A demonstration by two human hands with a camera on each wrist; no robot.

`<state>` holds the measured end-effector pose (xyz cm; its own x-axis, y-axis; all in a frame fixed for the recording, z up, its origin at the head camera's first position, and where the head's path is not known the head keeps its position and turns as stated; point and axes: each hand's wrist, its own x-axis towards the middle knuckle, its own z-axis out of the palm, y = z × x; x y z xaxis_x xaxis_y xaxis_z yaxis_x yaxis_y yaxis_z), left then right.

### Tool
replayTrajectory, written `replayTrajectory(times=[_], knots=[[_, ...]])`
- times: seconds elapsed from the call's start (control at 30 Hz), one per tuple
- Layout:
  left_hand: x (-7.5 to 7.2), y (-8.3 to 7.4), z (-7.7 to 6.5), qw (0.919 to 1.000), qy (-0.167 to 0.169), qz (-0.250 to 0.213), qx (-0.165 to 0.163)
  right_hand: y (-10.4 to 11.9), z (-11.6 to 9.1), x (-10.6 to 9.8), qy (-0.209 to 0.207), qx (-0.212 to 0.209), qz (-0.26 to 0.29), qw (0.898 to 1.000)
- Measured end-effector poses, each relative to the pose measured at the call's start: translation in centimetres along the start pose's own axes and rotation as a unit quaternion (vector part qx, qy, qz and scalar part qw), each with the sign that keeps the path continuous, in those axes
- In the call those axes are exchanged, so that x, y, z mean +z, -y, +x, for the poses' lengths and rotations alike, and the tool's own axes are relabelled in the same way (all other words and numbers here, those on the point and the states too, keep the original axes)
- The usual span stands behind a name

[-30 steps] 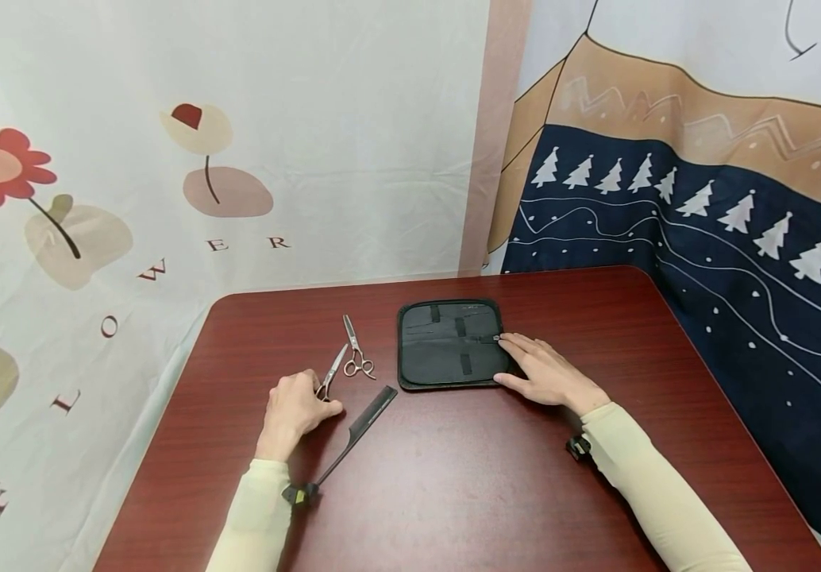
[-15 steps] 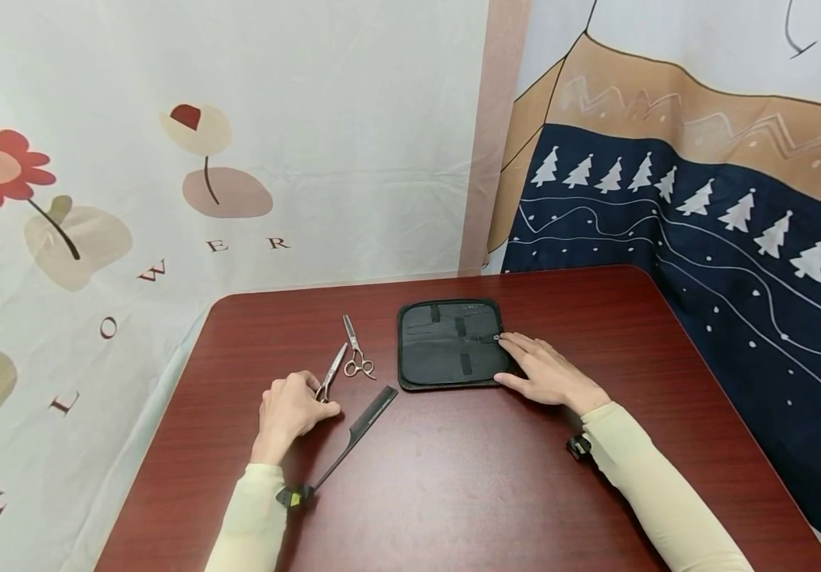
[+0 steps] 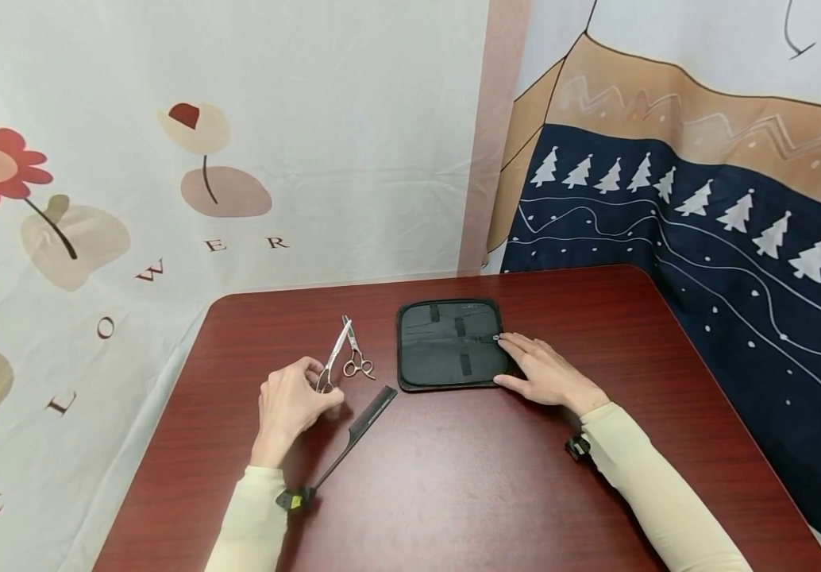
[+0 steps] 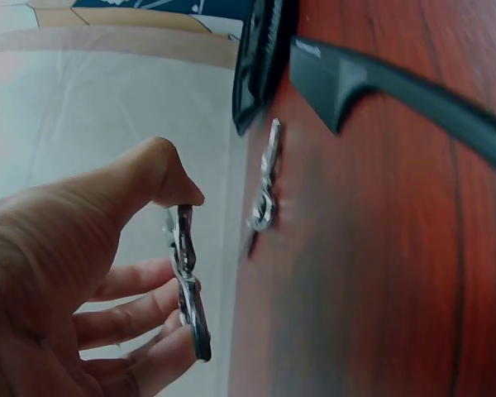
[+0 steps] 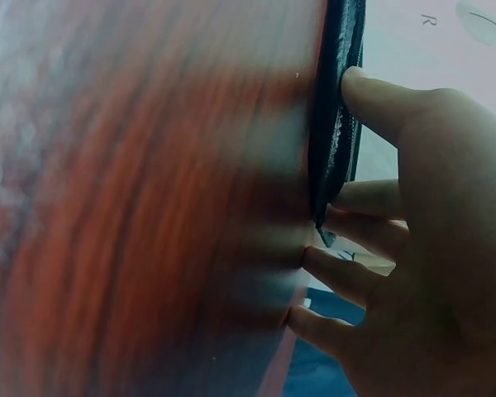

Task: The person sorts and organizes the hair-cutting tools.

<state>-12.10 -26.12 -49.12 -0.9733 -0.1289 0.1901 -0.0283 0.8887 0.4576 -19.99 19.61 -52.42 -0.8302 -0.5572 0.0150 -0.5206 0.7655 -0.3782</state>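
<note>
Above a table (image 3: 468, 485), left hand (image 3: 291, 407) pinching scissors (image 4: 185, 250), comb (image 3: 371, 415) nearby

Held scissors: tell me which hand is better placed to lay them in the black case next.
Left, most likely: the left hand grips the held scissors by their handles, while the right hand touches the right edge of the black case and could steady it.

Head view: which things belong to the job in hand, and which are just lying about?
Likely in the job:
Held scissors, in the left hand
Case, touched by the right hand

Apparently just lying about, though perhaps for later:
Other scissors
Comb
</note>
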Motion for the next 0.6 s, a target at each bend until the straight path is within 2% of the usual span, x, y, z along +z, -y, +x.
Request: replayTrajectory(times=[0.17,0.33,0.6], knots=[[0.1,-1.8,0.1,0.9986,-0.025,-0.024,0.04,0.0,0.0,0.0,-0.001,-0.002,0.0,1.0],[0.2,-3.8,0.1,0.9957,-0.035,-0.036,0.077,0.0,-0.1,0.0,-0.001,0.0,-0.001,1.0],[0.5,-7.2,0.0,0.9869,-0.054,-0.054,0.142,0.1,-0.1,0.0,-0.003,0.0,-0.007,1.0]])
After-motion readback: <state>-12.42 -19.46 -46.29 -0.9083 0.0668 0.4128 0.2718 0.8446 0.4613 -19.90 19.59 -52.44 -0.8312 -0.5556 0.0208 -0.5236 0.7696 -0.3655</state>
